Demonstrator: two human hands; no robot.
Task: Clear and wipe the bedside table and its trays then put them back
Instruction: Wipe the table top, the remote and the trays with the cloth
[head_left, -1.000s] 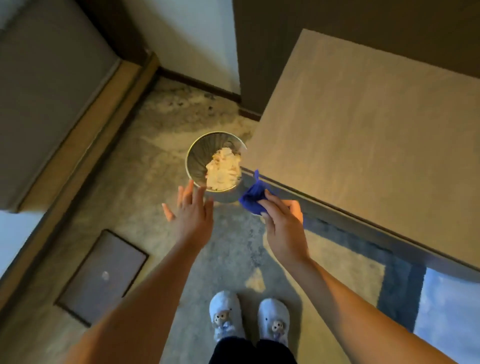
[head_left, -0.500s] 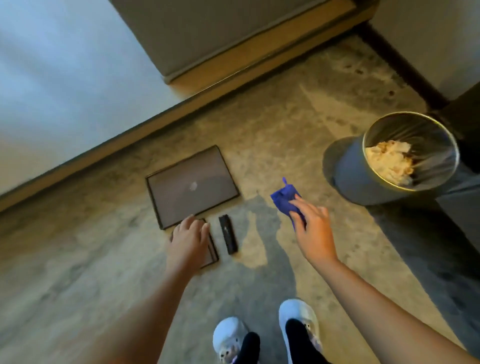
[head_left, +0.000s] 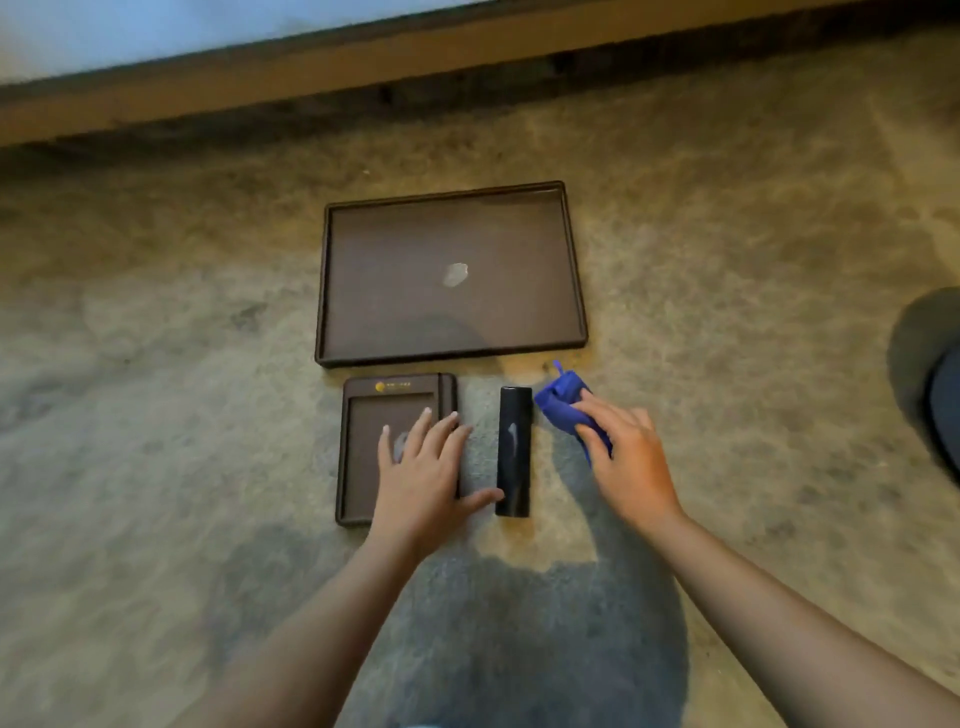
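We see our left hand (head_left: 423, 470) spread flat, palm down, on the right part of the small tray (head_left: 363, 452), which lies on the carpet (head_left: 156, 415). Its thumb reaches toward the lower end of the black remote (head_left: 514, 449), lying just beside the small tray's right edge. Our right hand (head_left: 626, 457) is closed around a bunched blue cloth (head_left: 563, 408), just right of the remote's upper end. The large tray (head_left: 452, 353) sits on the carpet just beyond the small one, near the wooden ledge (head_left: 467, 57).
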